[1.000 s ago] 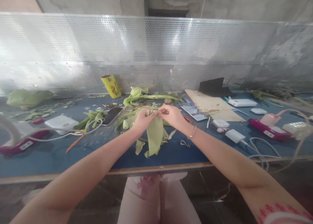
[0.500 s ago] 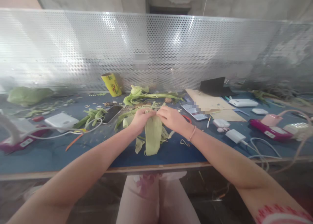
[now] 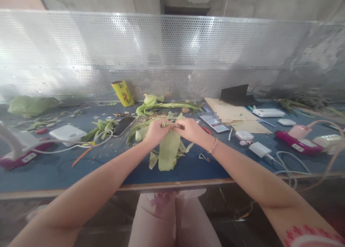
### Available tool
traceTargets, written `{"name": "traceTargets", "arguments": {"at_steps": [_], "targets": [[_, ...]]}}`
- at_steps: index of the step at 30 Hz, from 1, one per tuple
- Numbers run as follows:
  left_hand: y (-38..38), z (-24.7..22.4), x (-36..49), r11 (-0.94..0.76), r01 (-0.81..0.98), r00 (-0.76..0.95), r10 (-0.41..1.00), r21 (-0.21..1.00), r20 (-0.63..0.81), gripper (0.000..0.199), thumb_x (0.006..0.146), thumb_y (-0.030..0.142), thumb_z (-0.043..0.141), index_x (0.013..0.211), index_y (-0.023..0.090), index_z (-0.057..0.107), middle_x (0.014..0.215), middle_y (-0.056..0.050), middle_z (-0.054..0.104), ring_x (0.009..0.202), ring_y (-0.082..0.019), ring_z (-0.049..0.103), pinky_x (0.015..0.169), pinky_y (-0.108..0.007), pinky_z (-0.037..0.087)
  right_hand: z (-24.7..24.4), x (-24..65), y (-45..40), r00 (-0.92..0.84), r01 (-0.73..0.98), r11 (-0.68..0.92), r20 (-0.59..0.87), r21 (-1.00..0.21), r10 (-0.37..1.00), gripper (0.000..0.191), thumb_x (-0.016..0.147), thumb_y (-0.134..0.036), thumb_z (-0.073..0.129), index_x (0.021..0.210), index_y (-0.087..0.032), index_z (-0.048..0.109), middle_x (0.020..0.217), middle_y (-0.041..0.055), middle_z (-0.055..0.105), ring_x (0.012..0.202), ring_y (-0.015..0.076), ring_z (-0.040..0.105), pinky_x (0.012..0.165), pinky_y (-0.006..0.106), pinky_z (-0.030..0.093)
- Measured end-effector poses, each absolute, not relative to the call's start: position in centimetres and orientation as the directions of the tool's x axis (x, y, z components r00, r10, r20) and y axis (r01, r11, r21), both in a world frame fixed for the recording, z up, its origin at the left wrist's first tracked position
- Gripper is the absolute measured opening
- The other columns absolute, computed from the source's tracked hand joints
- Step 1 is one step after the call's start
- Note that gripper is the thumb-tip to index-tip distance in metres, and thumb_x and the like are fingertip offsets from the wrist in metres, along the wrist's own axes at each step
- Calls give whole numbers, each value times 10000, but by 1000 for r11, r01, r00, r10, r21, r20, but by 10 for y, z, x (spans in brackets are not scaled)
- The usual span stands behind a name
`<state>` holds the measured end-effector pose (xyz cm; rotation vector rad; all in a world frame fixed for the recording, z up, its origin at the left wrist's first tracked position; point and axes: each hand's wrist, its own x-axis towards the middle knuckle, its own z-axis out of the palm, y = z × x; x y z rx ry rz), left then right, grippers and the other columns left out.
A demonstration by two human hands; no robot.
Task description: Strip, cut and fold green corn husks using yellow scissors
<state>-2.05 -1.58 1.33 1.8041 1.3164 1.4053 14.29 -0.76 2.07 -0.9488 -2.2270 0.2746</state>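
Observation:
A broad, pale green husk leaf (image 3: 169,152), much like a corn husk, hangs down over the near part of the table. My left hand (image 3: 158,132) pinches its upper edge from the left. Close beside it, my right hand (image 3: 188,130) is closed on the same edge, fingertips almost meeting the left ones. The pinched part is mostly hidden by the fingers. Behind and around my hands lie more green leaf strips (image 3: 185,146) and a bundle of long green leaves (image 3: 167,106).
A yellow tube (image 3: 123,93) leans at the back. Left are a dark phone (image 3: 124,125), a white box (image 3: 68,133) and a cable. Right are a lit phone (image 3: 214,122), brown card (image 3: 234,110), a white charger (image 3: 259,150) and a purple power strip (image 3: 299,144). A perforated metal screen (image 3: 172,53) stands behind.
My right hand has tilted slightly and shifted a little lower along the husk leaf's top edge. The leaf's hanging end has moved slightly left. Both hands keep their hold.

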Motion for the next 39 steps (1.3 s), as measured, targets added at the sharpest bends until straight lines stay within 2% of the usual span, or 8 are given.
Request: {"name": "traceTargets", "arguments": {"at_steps": [13, 19, 22, 24, 27, 30, 36, 39], "targets": [[-13, 7, -18, -266, 25, -15, 964, 964, 266, 223, 602, 365, 713, 623, 152, 646, 605, -23, 628, 572, -148, 568, 572, -268, 436, 22, 144, -14, -637, 642, 766, 571, 23, 517, 255, 916, -184, 390, 713, -158, 542, 713, 35, 489, 696, 145, 442, 658, 274, 324], [-13, 7, -15, -150, -196, -10, 989, 969, 151, 227, 560, 318, 740, 624, 143, 610, 556, -6, 598, 517, -135, 558, 542, -272, 438, 21, 147, -14, -680, 602, 796, 567, 71, 464, 233, 920, -166, 364, 803, -157, 565, 812, 77, 544, 810, 186, 499, 748, 320, 389], [-12, 8, -17, -136, -236, -48, 991, 962, 128, 237, 546, 310, 744, 611, 139, 594, 553, -5, 592, 505, -129, 552, 536, -272, 440, 19, 145, -15, -641, 590, 807, 590, -29, 491, 184, 909, -181, 393, 857, -160, 568, 872, 88, 563, 869, 193, 524, 792, 343, 417], [-11, 9, -18, -150, -236, -68, 988, 960, 137, 261, 540, 327, 750, 634, 140, 594, 556, 1, 586, 495, -124, 545, 528, -272, 442, 15, 141, -12, -551, 566, 794, 616, -219, 563, 138, 867, -204, 482, 983, -164, 547, 907, 78, 570, 873, 183, 543, 805, 349, 442], [-12, 12, -17, -165, -240, -68, 986, 957, 153, 306, 542, 359, 757, 684, 153, 581, 555, 23, 568, 477, -111, 529, 505, -262, 439, 9, 136, -3, -326, 479, 660, 580, -579, 746, 449, 746, -248, 636, 1149, -160, 457, 960, 77, 572, 871, 174, 570, 793, 353, 476], [-14, 13, -16, -173, -250, -56, 985, 953, 164, 332, 548, 375, 759, 710, 166, 558, 561, 39, 554, 488, -101, 528, 505, -248, 442, 6, 134, 5, -283, 332, 520, 443, -787, 851, 437, 686, -302, 684, 1058, -166, 499, 1017, 90, 579, 901, 177, 584, 819, 367, 477], [-18, 13, -13, -157, -278, 7, 986, 948, 166, 357, 580, 402, 745, 743, 188, 509, 574, 51, 548, 501, -98, 535, 507, -238, 448, 11, 135, 3, -367, 0, 275, 256, -961, 895, 275, 679, -280, 665, 878, -191, 497, 903, 34, 597, 818, 139, 588, 725, 305, 504], [-18, 14, -14, -169, -288, 2, 984, 943, 177, 367, 585, 413, 741, 746, 190, 498, 579, 55, 548, 497, -94, 532, 500, -232, 450, 12, 136, 3, -370, -21, 236, 226, -972, 901, 282, 654, -294, 678, 839, -189, 492, 852, 20, 588, 756, 133, 579, 665, 286, 496]]}}
